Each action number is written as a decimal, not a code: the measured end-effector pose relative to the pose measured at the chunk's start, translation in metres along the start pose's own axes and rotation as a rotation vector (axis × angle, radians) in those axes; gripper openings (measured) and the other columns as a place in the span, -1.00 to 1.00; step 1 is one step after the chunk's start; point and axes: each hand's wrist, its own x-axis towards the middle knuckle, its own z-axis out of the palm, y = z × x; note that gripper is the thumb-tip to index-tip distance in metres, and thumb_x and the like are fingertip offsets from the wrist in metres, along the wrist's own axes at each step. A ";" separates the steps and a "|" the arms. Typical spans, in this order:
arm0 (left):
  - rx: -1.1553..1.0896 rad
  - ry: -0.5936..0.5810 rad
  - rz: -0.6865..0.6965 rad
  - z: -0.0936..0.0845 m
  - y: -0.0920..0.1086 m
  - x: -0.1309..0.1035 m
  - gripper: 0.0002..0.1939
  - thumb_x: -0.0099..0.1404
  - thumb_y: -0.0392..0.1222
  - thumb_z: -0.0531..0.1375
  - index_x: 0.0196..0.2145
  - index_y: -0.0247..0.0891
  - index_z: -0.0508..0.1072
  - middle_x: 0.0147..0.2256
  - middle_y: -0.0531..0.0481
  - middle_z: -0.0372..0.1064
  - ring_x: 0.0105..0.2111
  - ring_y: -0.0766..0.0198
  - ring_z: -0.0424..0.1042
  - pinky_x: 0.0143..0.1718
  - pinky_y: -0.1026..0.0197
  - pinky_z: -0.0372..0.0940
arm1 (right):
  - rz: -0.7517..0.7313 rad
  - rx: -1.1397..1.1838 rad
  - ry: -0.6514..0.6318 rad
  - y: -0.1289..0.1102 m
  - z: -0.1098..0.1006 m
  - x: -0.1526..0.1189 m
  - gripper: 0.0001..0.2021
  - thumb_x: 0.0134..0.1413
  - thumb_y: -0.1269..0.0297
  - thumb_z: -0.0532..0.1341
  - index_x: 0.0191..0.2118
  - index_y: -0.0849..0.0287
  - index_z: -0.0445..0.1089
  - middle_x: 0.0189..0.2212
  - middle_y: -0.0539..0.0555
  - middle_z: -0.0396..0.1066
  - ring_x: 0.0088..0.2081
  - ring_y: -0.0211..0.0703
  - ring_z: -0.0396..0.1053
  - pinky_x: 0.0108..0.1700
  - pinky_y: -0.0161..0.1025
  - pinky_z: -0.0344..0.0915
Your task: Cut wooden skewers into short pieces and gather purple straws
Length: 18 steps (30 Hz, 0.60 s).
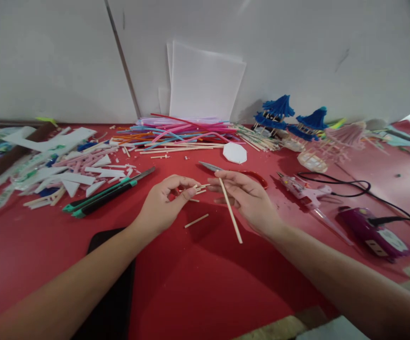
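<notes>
My right hand (249,196) pinches a long thin wooden stick (231,212), which slants down toward me. Close beside it, my left hand (169,200) has thumb and forefinger together on a short wooden stick (195,187); its fingers partly hide how much it holds. More short sticks show between and just behind the hands, and I cannot tell whether they are held or lying there. One loose short stick (196,220) lies on the red tabletop (176,283) below. Behind my right hand are scissors (210,166) with red handles, partly covered.
Two utility knives (102,198) lie left, near white scraps (66,179). Coloured pipe cleaners (187,130) and a white octagon (235,153) are behind. Blue-roofed models (279,108), a glue gun (309,193) and a corded purple box (374,233) stand right. A black slab (112,293) lies under my left forearm.
</notes>
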 end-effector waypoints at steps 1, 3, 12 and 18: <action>-0.020 -0.018 -0.014 0.000 0.000 0.000 -0.80 0.21 -0.08 0.16 -0.30 -0.25 0.46 -0.31 -0.02 0.47 -0.32 0.26 0.42 -0.28 0.23 0.30 | 0.055 0.077 -0.017 0.001 0.001 0.001 -0.78 0.08 0.28 0.15 -0.12 0.08 0.30 -0.13 0.08 0.44 -0.16 -0.20 0.43 -0.26 -0.23 0.45; -0.067 -0.038 -0.036 0.000 0.001 -0.001 -0.80 0.20 -0.09 0.18 -0.30 -0.26 0.47 -0.30 -0.03 0.49 -0.32 0.26 0.44 -0.27 0.24 0.32 | 0.128 0.150 -0.028 0.003 0.004 0.002 -0.77 0.00 0.28 0.22 -0.17 0.09 0.31 -0.13 0.07 0.43 -0.15 -0.18 0.42 -0.30 -0.25 0.45; 0.134 -0.056 0.032 0.002 0.002 -0.004 -0.87 0.19 -0.16 0.18 -0.33 -0.23 0.49 -0.31 -0.01 0.50 -0.30 0.26 0.46 -0.25 0.24 0.35 | -0.103 -0.359 -0.047 0.006 0.007 0.003 -0.88 -0.03 0.25 0.25 -0.38 0.17 0.48 -0.35 0.04 0.44 -0.49 -0.34 0.36 -0.49 -0.36 0.33; 0.273 -0.040 0.090 0.004 0.001 -0.006 -0.87 0.19 -0.20 0.17 -0.30 -0.19 0.49 -0.29 0.03 0.52 -0.27 0.24 0.48 -0.24 0.23 0.35 | -0.249 -0.653 -0.079 0.008 0.011 0.004 -0.88 0.01 0.43 0.21 -0.35 0.11 0.50 -0.36 0.00 0.51 -0.33 -0.25 0.44 -0.25 -0.30 0.34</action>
